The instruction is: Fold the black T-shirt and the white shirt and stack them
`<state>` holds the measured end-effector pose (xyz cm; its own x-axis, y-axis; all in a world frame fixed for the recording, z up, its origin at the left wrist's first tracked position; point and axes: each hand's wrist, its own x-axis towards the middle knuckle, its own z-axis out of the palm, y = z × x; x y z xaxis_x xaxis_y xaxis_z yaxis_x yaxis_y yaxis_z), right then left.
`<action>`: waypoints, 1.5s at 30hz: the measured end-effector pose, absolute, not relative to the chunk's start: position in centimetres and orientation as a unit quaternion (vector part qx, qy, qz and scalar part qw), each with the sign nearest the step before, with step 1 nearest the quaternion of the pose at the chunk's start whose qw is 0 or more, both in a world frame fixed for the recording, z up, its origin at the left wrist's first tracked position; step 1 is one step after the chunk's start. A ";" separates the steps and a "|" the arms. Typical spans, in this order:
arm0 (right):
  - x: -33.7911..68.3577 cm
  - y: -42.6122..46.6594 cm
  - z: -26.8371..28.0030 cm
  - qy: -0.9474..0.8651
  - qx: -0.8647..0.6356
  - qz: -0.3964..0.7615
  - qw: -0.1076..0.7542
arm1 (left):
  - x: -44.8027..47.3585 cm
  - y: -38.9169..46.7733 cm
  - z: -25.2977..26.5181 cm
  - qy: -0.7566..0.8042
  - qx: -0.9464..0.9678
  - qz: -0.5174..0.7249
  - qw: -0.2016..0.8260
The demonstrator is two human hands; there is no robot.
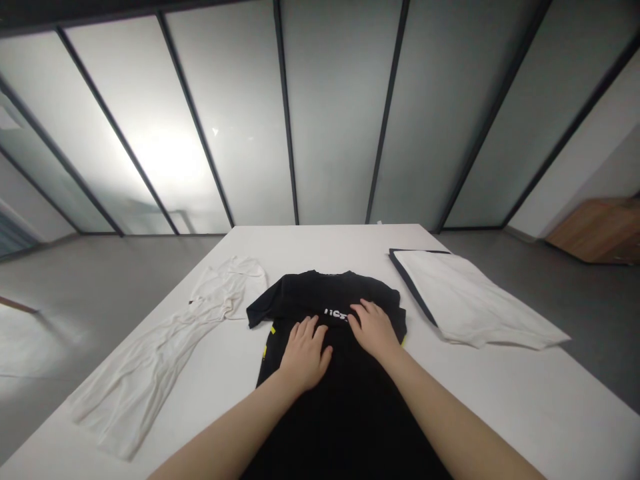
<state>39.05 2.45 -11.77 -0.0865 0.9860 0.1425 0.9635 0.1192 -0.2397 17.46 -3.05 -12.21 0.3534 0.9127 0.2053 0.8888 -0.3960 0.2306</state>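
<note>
A black T-shirt with white lettering across the chest lies spread on the white table, its collar toward the far edge. Yellow marks show along its sides. My left hand rests on the shirt's front with fingers spread, just below and left of the lettering. Over the right end of the lettering lies my right hand, palm down and fingers apart, covering part of the print. Neither hand grips the cloth. The shirt's lower part merges with black fabric near me, so its hem cannot be made out.
A crumpled white garment stretches along the left side of the table. On the right, a flat white garment lies over a dark one, reaching the table's right edge. Frosted glass panels stand behind.
</note>
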 end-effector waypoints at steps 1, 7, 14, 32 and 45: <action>39.1 2.0 -11.9 -0.735 -0.666 0.042 0.123 | 17.2 -3.6 -12.3 0.554 0.819 0.141 0.054; 38.5 -1.4 -12.7 -0.747 -0.659 0.045 0.082 | 15.9 -9.4 -12.9 0.590 0.795 0.105 0.093; 38.0 -1.7 -13.1 -0.748 -0.654 0.087 0.069 | 15.8 -10.2 -10.8 0.597 0.789 0.058 0.134; 45.8 9.2 -10.6 -0.631 -0.773 -0.019 0.062 | 10.3 9.1 -9.6 0.790 0.596 0.138 -0.031; 48.6 15.8 -6.1 -0.660 -0.725 0.196 0.013 | 6.9 15.3 -7.5 0.683 0.705 0.140 0.134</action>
